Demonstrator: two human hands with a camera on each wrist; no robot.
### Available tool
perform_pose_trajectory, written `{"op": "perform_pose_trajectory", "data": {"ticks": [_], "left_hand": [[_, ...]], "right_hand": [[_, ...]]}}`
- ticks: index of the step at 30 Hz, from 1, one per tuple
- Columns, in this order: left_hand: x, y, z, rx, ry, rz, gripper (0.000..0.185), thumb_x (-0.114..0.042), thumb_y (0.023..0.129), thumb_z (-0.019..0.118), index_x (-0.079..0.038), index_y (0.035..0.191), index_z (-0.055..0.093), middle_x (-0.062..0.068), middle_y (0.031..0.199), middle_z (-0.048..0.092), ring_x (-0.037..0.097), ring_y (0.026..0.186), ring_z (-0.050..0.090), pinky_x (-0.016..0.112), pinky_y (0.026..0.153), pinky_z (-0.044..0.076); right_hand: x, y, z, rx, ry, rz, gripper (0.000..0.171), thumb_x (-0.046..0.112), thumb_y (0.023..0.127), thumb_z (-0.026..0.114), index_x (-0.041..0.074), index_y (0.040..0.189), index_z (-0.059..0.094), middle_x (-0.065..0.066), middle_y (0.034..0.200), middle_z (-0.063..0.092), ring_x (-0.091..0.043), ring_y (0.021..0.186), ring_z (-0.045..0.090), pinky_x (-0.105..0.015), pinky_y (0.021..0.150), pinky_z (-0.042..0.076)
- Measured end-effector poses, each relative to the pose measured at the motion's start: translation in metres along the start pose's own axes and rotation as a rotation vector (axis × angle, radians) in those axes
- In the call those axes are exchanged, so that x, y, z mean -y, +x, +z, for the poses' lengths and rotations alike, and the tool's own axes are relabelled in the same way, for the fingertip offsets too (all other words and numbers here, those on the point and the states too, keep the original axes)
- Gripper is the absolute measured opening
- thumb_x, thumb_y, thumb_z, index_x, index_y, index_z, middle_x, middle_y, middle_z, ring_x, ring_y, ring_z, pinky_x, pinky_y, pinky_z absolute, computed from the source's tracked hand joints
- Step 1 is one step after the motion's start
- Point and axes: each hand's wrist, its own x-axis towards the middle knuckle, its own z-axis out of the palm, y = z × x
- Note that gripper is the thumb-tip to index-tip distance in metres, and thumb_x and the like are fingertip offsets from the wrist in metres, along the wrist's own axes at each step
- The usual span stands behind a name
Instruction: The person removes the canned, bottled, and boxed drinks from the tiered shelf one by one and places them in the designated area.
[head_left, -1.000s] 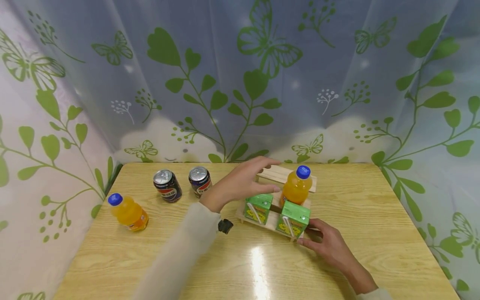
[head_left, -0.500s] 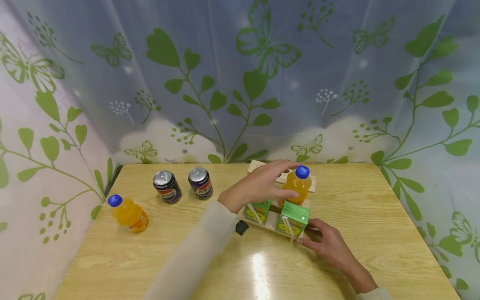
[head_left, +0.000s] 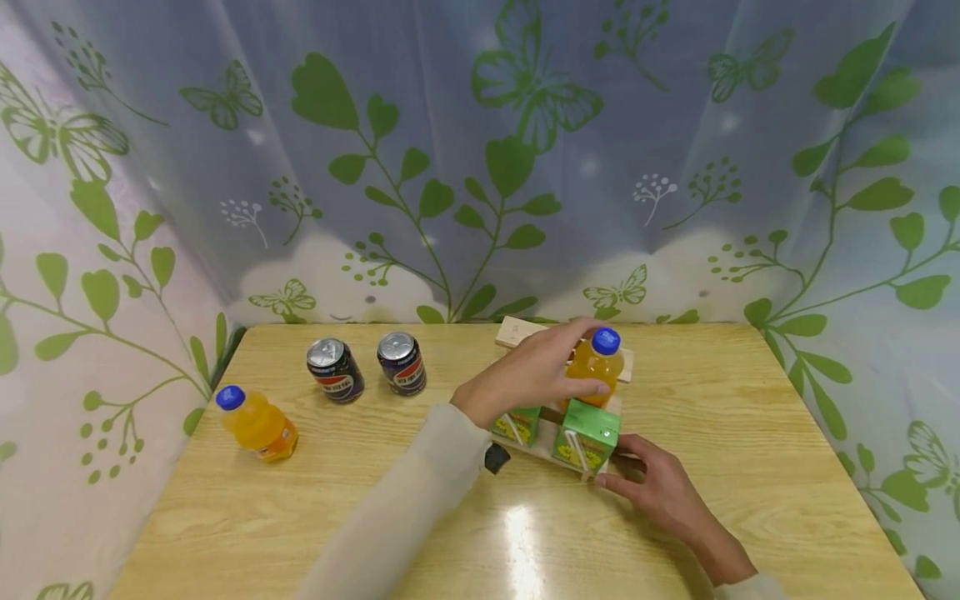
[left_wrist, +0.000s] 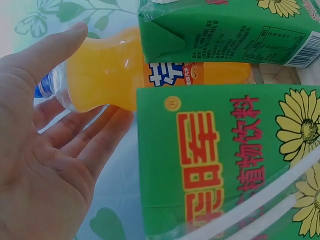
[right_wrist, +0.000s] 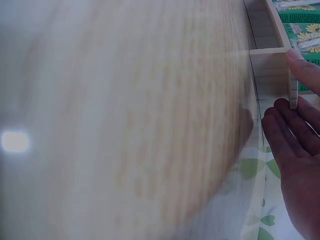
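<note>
An orange juice bottle [head_left: 604,367] with a blue cap stands at the back of a small wooden tray [head_left: 537,447]. Two green cartons [head_left: 588,433] stand in front of it. My left hand [head_left: 538,372] reaches over the left carton [head_left: 516,425], thumb and fingers bracketing the bottle. In the left wrist view the left hand [left_wrist: 45,150] has straight fingers lying along the bottle [left_wrist: 110,75], beside a carton [left_wrist: 215,160]. My right hand [head_left: 656,487] lies on the table with its fingers against the tray's front right corner. In the right wrist view the right hand [right_wrist: 295,150] touches the tray wall [right_wrist: 270,70].
A second orange bottle [head_left: 258,425] stands near the table's left edge. Two dark soda cans [head_left: 335,371] [head_left: 401,364] stand at the back left. A loose wooden slat [head_left: 516,332] lies behind the tray. Leaf-print curtains close off the back and sides.
My left hand has moved right, from above the left carton to the juice bottle in the tray. The right hand has stayed at the tray's corner.
</note>
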Motion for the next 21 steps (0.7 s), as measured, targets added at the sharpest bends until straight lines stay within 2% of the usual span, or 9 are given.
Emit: {"op": "perform_pose_trajectory", "data": {"ticks": [6, 21], "left_hand": [[-0.0004, 0.0001, 0.0008, -0.007, 0.061, 0.01, 0.076, -0.039, 0.1, 0.082, -0.02, 0.164, 0.045, -0.001, 0.146, 0.064, 0.013, 0.125, 0.066, 0.034, 0.106, 0.059], [0.0006, 0.0007, 0.0027, -0.042, 0.074, 0.042, 0.074, -0.04, 0.098, 0.084, -0.018, 0.161, 0.051, -0.002, 0.137, 0.069, 0.01, 0.117, 0.068, 0.026, 0.098, 0.06]], "right_hand": [[-0.0015, 0.0, 0.0005, -0.004, 0.006, -0.008, 0.051, 0.022, 0.09, 0.092, 0.002, 0.132, 0.071, -0.013, 0.128, 0.076, -0.038, 0.12, 0.073, -0.042, 0.1, 0.065], [-0.0008, 0.0007, 0.0, 0.017, 0.015, 0.02, 0.053, 0.023, 0.091, 0.091, 0.001, 0.135, 0.069, -0.015, 0.13, 0.075, -0.04, 0.123, 0.072, -0.045, 0.101, 0.064]]}}
